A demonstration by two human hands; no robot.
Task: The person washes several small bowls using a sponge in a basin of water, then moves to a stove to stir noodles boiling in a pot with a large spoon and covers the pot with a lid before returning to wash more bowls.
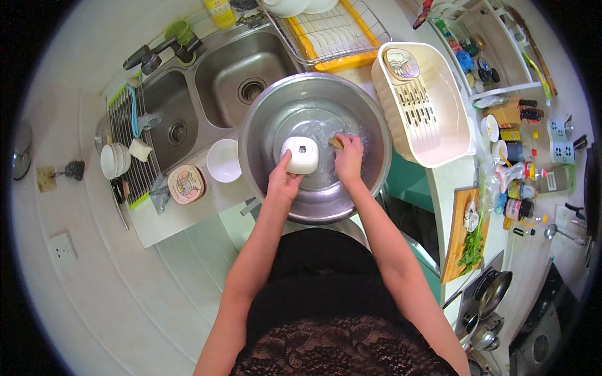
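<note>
A large stainless steel basin (310, 202) with water in it stands before me. Over it my left hand (285, 177) grips a white rounded-square bowl (308, 162), its underside with a small dark mark facing up. To the right, at the water, my right hand (349, 157) holds a yellowish sponge (336, 142), mostly hidden by the fingers, with bubbles around it. Left of the basin are a white bowl (225, 160) and a square dish with a cartoon print (187, 184). A similar cartoon dish (401, 65) lies in a cream plastic draining basket (425, 160) at the right.
A double sink (242, 51) with a dark faucet (149, 60) lies behind and left. Stacked bowls (115, 160) sit on a roll-up rack (141, 181). A wire dish rack (329, 58) stands behind. At the right are a cutting board with greens (454, 244), bottles (517, 209) and pans (494, 293).
</note>
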